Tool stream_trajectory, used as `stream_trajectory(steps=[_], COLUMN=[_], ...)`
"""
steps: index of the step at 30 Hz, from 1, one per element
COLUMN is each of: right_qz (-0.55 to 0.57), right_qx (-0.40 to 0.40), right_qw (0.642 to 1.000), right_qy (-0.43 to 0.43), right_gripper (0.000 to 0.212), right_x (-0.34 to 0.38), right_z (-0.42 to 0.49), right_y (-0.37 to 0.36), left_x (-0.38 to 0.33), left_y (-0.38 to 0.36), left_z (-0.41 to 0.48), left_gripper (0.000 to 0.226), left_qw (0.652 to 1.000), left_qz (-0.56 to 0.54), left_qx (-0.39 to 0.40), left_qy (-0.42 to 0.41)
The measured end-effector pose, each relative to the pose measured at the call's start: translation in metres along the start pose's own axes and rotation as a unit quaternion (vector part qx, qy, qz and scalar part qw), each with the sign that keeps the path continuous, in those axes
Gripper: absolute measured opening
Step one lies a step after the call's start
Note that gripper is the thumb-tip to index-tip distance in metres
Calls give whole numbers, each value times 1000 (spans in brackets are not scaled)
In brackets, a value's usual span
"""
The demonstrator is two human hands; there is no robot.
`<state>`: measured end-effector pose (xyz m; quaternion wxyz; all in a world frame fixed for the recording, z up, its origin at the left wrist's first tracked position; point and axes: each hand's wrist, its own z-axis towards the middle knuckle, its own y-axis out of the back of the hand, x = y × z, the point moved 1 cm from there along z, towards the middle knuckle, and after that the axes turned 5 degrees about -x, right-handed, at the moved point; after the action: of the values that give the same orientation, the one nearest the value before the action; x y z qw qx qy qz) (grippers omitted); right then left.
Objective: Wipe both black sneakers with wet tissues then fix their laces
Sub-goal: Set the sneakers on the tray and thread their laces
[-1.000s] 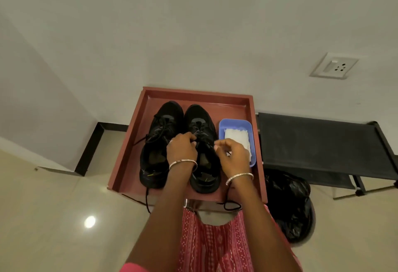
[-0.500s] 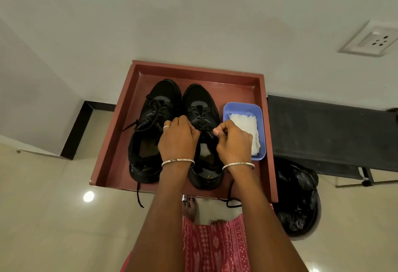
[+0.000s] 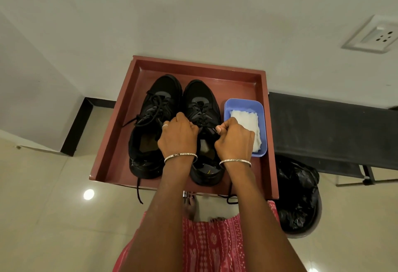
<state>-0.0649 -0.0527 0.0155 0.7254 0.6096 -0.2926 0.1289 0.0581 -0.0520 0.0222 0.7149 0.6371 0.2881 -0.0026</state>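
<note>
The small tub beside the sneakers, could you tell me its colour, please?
Light blue tub, seen best in the head view.

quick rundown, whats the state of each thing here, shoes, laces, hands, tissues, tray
left sneaker: upright in tray, laces loose, one end hanging over the front edge
right sneaker: upright, laces being pulled
left hand: gripping right sneaker's lace
right hand: pinching right sneaker's lace
tissues: white, folded in blue tub
tray: holds both sneakers and tub
</note>
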Motion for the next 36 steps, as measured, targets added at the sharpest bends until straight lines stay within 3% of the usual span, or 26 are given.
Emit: stream_trajectory(steps=[7, 13, 16, 21, 24, 26, 30, 32, 36], right_qz=[-7, 99, 222, 475, 605, 645, 648, 645, 652], right_qx=[23, 131, 199, 160, 179, 180, 140, 124, 92], right_qw=[1000, 986, 954, 862, 765, 719, 680, 671, 661], right_qy=[11, -23, -36, -72, -133, -187, -314, -344, -360], right_gripper=[15, 43, 34, 26, 31, 34, 30, 28, 30], right_x=[-2, -16, -20, -1, 11, 14, 10, 8, 8], right_z=[4, 11, 14, 23, 21, 20, 24, 26, 27], right_y=[4, 16, 30, 32, 21, 14, 1, -4, -10], left_x=[9, 46, 48, 24, 8, 3, 3, 5, 3], left_y=[16, 38, 47, 48, 38, 28, 11, 5, -5], left_z=[4, 14, 21, 20, 22, 25, 28, 31, 33], left_gripper=[20, 25, 31, 25, 33, 39, 38, 38, 39], left_qw=[1000, 977, 968, 967, 926, 895, 775, 727, 636], left_qz=[-6, -99, -118, -154, -321, -426, -590, -626, -690], left_qx=[0, 137, 90, 42, 54, 80, 197, 204, 194], left_qy=[-27, -132, -204, -201, -192, -102, 112, 195, 287])
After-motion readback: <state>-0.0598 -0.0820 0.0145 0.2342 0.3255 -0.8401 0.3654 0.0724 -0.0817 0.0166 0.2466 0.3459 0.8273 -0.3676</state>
